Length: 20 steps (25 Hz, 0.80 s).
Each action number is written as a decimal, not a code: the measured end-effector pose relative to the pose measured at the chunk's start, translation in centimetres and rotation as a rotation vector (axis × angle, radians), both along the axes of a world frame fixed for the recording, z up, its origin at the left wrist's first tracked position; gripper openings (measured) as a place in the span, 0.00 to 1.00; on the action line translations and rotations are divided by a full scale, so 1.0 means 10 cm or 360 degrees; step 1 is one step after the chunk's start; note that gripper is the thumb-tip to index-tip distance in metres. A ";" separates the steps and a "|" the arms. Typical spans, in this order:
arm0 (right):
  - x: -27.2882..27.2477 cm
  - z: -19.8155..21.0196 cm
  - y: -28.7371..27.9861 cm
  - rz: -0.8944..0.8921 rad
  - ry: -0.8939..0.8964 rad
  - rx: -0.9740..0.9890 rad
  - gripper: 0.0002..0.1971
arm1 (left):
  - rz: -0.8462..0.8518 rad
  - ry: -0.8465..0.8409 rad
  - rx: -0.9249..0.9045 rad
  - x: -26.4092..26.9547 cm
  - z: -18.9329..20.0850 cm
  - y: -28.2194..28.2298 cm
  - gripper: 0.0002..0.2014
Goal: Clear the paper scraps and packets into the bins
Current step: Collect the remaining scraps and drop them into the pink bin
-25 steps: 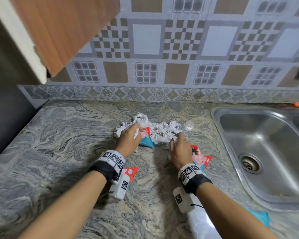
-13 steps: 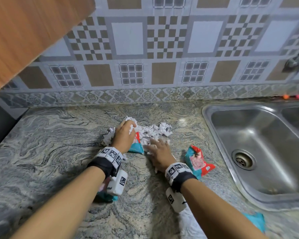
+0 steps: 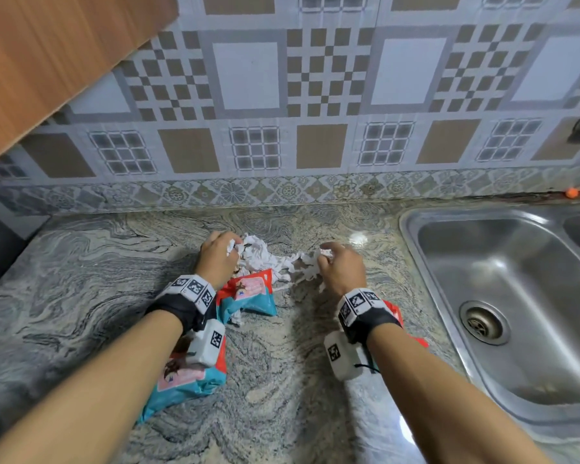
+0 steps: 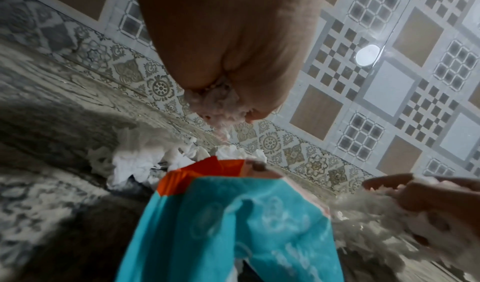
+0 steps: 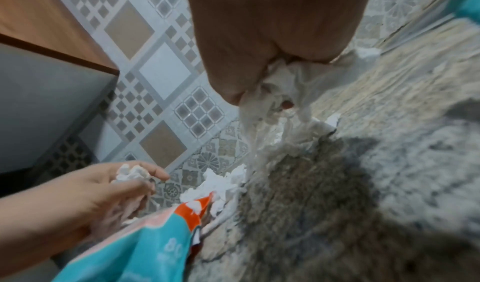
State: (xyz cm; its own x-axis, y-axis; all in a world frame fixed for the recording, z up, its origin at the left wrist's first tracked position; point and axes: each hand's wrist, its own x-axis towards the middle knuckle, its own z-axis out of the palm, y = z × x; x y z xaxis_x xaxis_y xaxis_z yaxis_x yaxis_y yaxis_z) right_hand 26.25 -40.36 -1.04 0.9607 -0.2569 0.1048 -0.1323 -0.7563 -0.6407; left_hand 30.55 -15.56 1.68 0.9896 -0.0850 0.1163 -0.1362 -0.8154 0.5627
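A heap of white paper scraps [image 3: 272, 261] lies on the marble counter [image 3: 81, 269] between my hands. My left hand [image 3: 230, 251] grips a wad of scraps [image 4: 221, 103] at the heap's left end. My right hand [image 3: 325, 257] grips another bunch [image 5: 283, 87] at the right end, strands trailing down to the counter. A teal and red packet [image 3: 250, 296] lies just in front of the heap, close under my left hand. A second such packet [image 3: 185, 380] lies under my left forearm, and a third [image 3: 412, 336] is mostly hidden beneath my right wrist.
A steel sink [image 3: 503, 296] is set into the counter on the right, its drain [image 3: 482, 322] in view. A patterned tile wall [image 3: 315, 95] backs the counter, and a wooden cabinet [image 3: 47, 55] hangs at upper left. No bin shows in any view.
Both hands have curled round paper scraps and lifted slightly. The right hand moved from near the heap's middle to its right end.
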 end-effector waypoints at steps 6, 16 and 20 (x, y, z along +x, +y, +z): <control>0.08 -0.28 0.12 0.0338 0.0476 -0.0463 0.24 | -0.0355 0.0276 0.0162 0.22 -0.04 -0.17 0.18; -0.02 -0.36 0.00 0.0251 0.0087 -0.0208 0.15 | -0.0349 0.0416 0.0475 0.41 -0.26 -0.53 0.13; -0.01 -0.14 -0.04 -0.0183 -0.0077 0.0420 0.10 | 0.0024 0.0255 -0.0414 0.44 -0.19 -0.28 0.06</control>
State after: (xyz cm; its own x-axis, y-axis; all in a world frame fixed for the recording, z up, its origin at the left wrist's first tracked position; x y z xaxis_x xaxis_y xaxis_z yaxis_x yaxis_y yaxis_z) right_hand 26.19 -40.76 -2.39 0.9193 -0.3882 0.0652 -0.1718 -0.5446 -0.8209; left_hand 34.91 -18.36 -0.23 0.9980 -0.0579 -0.0256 -0.0176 -0.6422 0.7663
